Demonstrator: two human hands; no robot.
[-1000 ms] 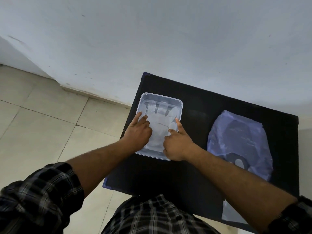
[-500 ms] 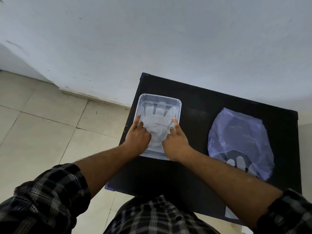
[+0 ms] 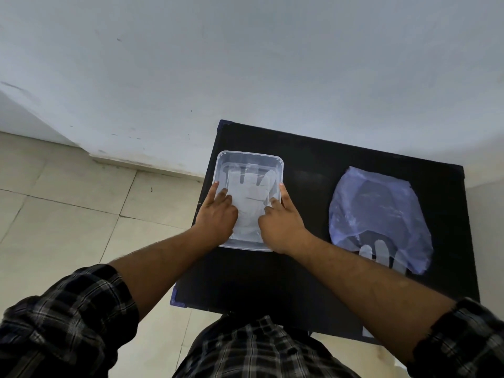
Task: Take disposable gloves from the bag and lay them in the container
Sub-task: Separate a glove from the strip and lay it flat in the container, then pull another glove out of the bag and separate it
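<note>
Your left hand [image 3: 218, 214] and right hand [image 3: 281, 222], fingers spread flat, press glove [image 3: 249, 192] inside container [image 3: 251, 155]; bag [image 3: 381, 211] right of container, more gloves [image 3: 377, 253] poking out, count unclear.

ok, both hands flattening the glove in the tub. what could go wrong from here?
The container sits near the table's left edge; pressing by the left hand and right hand could nudge it off. The thin glove may cling to fingers and lift out. Gloves poking out of the bag may drag several out together.
</note>
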